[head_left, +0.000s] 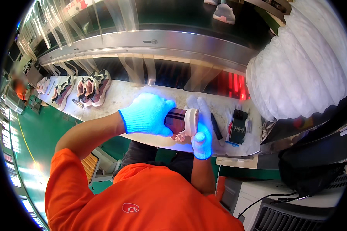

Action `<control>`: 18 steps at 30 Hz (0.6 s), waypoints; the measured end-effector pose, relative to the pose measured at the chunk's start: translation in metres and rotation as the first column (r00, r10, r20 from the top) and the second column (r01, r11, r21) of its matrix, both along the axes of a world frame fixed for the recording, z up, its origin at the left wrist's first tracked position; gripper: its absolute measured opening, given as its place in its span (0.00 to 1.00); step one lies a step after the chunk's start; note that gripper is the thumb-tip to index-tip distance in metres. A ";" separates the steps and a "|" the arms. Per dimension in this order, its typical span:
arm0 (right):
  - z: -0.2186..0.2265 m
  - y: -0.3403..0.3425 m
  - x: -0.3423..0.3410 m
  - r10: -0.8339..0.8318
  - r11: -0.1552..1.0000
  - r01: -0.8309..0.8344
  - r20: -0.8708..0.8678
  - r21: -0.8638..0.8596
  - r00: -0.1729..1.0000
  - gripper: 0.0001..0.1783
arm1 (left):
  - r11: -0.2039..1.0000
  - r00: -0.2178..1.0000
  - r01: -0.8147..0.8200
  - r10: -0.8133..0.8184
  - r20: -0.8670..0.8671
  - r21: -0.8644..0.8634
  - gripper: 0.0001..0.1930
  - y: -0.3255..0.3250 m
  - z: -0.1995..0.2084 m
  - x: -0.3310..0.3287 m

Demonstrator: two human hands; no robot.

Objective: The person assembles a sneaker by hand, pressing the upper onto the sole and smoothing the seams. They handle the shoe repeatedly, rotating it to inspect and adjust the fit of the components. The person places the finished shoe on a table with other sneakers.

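Between my two hands is a pinkish-brown sneaker [177, 122] with dark stripes and a pale sole, held tilted just above the bench. My left hand [147, 114], in a knitted glove that glows blue, is closed round the left end of the sneaker. The gloved right hand [203, 133] grips the sole side at its right end. The fingers hide part of the upper. Just right of that hand lie a dark pen-like tool [216, 126] and a black phone-shaped case [238, 127].
Several sneakers [92, 89] stand at the left of the white bench [123, 90]. Behind it runs a metal conveyor frame [158, 44] hung with clear plastic strips; a pale shoe [224, 14] sits beyond. A large white duct [296, 73] bulges at the right. Red light glows beneath the frame.
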State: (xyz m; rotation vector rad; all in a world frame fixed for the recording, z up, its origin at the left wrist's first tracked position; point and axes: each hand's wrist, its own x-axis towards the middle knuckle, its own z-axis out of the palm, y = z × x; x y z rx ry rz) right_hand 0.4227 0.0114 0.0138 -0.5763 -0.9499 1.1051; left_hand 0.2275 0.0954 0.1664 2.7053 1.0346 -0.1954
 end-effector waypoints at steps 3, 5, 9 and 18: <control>-0.004 -0.005 -0.012 -0.116 0.990 0.122 0.082 -0.073 0.990 0.71 | 1.000 1.000 0.023 -0.023 0.015 0.011 0.42 -0.003 -0.002 0.001; -0.004 -0.006 -0.018 -0.234 0.968 0.244 0.136 -0.061 0.963 0.61 | 0.999 0.999 0.028 -0.029 0.027 0.021 0.41 -0.004 -0.003 -0.001; -0.006 -0.002 -0.028 -0.302 0.953 0.302 0.026 0.009 0.953 0.58 | 0.998 0.997 0.051 -0.053 0.056 0.035 0.39 -0.003 -0.004 -0.003; -0.005 -0.002 -0.018 -0.294 0.956 0.293 0.101 0.023 0.951 0.62 | 0.996 0.995 0.086 -0.087 0.037 0.038 0.33 -0.003 -0.001 0.011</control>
